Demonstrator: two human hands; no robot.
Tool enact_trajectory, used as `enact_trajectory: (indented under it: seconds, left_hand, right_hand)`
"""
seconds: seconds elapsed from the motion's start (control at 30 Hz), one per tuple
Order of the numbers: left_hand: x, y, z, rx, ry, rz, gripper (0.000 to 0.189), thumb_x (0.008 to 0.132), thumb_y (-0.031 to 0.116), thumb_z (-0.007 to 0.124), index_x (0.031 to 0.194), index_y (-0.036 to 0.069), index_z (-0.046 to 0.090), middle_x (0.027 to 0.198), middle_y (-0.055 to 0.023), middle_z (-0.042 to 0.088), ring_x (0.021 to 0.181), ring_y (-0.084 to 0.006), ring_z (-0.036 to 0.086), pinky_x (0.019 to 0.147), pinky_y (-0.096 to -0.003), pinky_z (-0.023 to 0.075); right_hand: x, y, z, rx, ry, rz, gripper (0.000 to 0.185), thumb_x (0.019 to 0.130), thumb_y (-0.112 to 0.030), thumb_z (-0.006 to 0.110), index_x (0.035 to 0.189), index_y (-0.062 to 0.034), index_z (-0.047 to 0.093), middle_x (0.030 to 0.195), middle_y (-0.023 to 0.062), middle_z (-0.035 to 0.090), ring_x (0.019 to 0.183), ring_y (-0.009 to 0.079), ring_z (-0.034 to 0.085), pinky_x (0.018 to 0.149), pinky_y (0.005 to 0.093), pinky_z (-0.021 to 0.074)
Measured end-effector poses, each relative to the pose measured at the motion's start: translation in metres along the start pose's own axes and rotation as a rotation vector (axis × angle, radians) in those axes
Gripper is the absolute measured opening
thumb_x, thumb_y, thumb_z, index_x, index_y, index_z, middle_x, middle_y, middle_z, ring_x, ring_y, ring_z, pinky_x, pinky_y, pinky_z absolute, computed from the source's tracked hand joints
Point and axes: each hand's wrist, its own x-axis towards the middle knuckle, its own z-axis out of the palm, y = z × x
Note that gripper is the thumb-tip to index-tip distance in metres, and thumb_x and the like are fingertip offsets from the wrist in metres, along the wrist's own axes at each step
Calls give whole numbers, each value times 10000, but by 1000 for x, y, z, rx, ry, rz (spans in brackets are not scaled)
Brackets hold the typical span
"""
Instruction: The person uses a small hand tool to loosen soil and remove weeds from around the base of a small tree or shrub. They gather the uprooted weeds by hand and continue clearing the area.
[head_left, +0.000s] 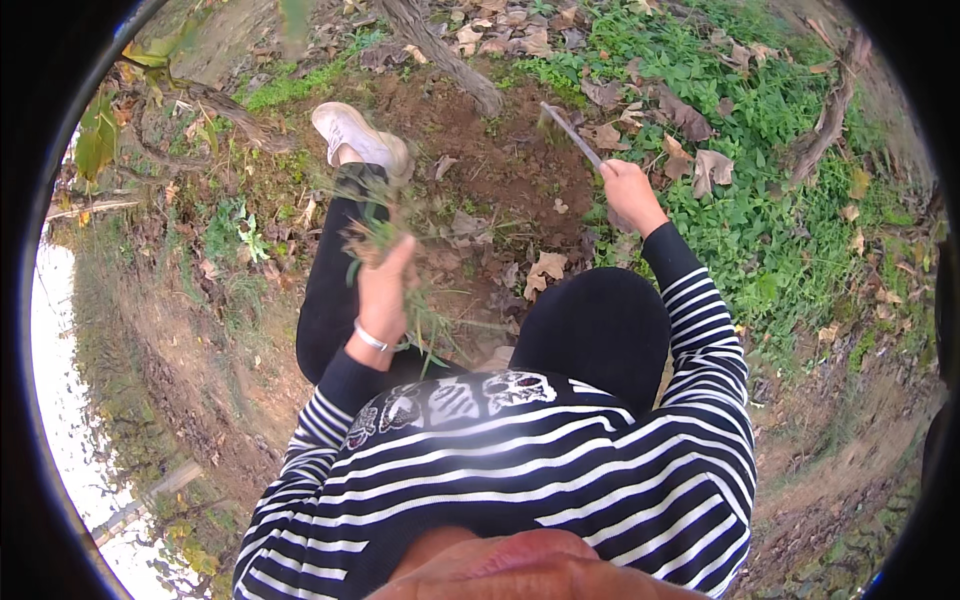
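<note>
My left hand (382, 296), with a pale bracelet at the wrist, grips a bunch of pulled grass and weeds (375, 232). The bunch is motion-blurred and hangs above my black trouser leg, with long stems trailing below the palm. Farther forward on the right, my right hand (631, 196) is closed around the end of a slim grey hand tool (571, 135). Its far end points forward and left, over bare brown soil (525, 150) near the foot of a woody trunk (465, 79). Whether it is a sickle or a straight blade is hard to make out.
Dense low green weeds (757, 247) cover the ground at the right, with dry brown leaves (711, 171) among them. Another woody stem (829, 120) rises at the far right. At the left, a gnarled branch (232, 112) reaches near my white shoe (356, 135).
</note>
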Motion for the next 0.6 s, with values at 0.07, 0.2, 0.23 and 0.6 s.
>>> enact_trajectory:
  seconds: [0.07,0.2,0.23,0.6]
  left_hand:
    - [12,-32,-4,2,-24,-170,189,791,153,667,960,78,626,755,43,571,586,-55,461,506,-205,360]
    - [22,-62,-1,149,-100,-185,146,785,157,676,891,74,619,714,44,560,551,-59,461,490,-217,365]
    - [23,-65,3,130,-141,-151,101,797,144,664,860,84,613,666,57,533,516,-49,439,464,-207,351]
    - [20,-73,12,371,-139,-161,186,775,181,688,854,55,577,706,26,554,565,-62,472,495,-222,374]
  right_hand:
    - [6,-17,-3,-22,3,-6,263,883,-235,432,815,-14,558,782,212,587,768,411,555,704,447,446]
    - [73,-59,13,27,145,-288,273,874,-235,425,815,-17,579,802,220,584,778,408,550,711,444,445]
    - [93,-69,24,59,131,-201,273,867,-248,440,836,-27,596,812,221,593,782,400,562,715,428,453]
    - [61,-27,26,299,-80,228,293,881,-228,445,835,22,592,643,144,572,480,248,517,502,368,436]
